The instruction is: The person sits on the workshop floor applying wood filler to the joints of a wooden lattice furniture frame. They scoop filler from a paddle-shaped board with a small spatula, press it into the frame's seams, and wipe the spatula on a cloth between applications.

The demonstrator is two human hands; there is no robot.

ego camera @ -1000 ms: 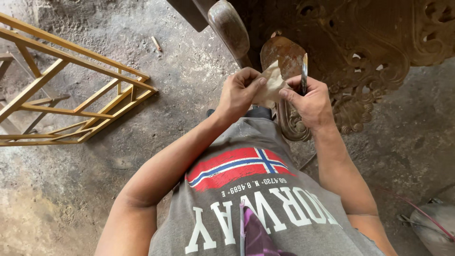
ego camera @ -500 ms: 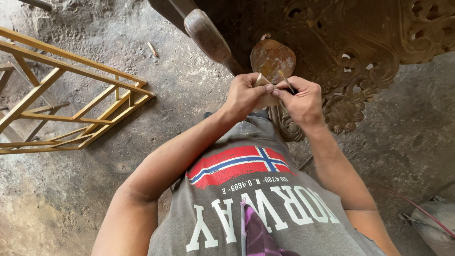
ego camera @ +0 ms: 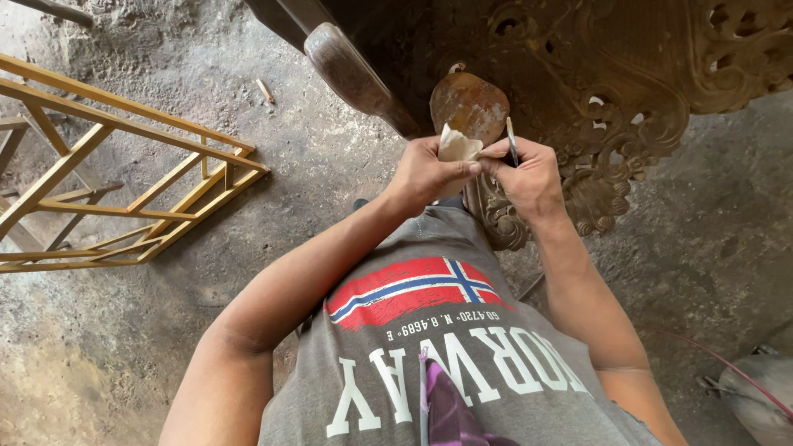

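1. Left hand [ego camera: 425,173]: closed, thumb and fingers pinched on a small folded scrap of pale sandpaper [ego camera: 456,145] whose upper corner sticks up out of the grip.
2. Right hand [ego camera: 529,177]: closed, fingertips meeting the left thumb at the same scrap; slim metal-tipped tool [ego camera: 511,140], probably a fine brush or scriber, clamped between the fingers and pointing up and away from the grip.
3. Scrap location: between both hands, at chest front, directly over the gap between the carved furniture and the torso.
4. Immediately beyond the grip: rounded, rust-brown carved foot [ego camera: 468,103] of the furniture, close behind the scrap, contact not determinable.
5. Beyond and right of the grip: dark, ornately carved wooden panel [ego camera: 628,91] with pierced scrollwork, gilt-brown in tone; lower scrolls passing under the right wrist.
6. Beyond and left of the grip: curved wooden leg [ego camera: 351,74], worn and dusty, slanting toward the left hand.
7. Far left of the grip: yellow-painted metal frame [ego camera: 124,190] with diagonal bars, lying on the rough concrete floor [ego camera: 314,165], well apart from both hands.
8. Beyond the left forearm: small stick-like piece of debris [ego camera: 264,90] on the floor.
9. Beneath the grip: grey printed T-shirt [ego camera: 446,363], blocking sight of the floor nearest the body.
10. Far right, behind the right elbow: red cable [ego camera: 719,359] and a grey object [ego camera: 764,392] at the frame edge, kind not determinable.
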